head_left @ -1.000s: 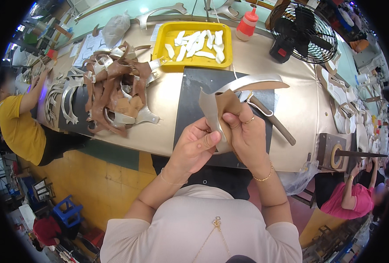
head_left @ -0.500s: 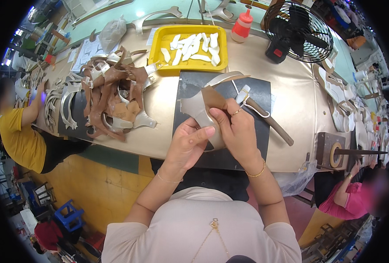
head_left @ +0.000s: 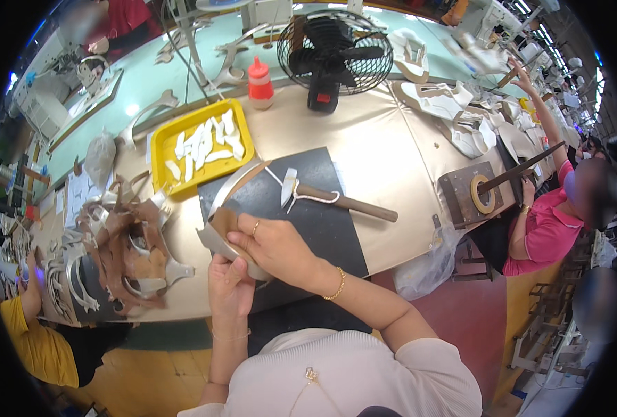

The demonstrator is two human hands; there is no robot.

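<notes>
Brown-silver piece partly hidden behind fingers.

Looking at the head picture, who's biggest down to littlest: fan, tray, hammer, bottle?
1. Fan
2. Tray
3. Hammer, long but thin
4. Bottle
That's by looks; the fan and bottle sit farther back.

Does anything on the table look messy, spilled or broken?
Nothing looks spilled or broken. The brown and silvery pile on the left looks messy, because its pieces tangle every which way, while the white strips sit inside the yellow tray.
</notes>
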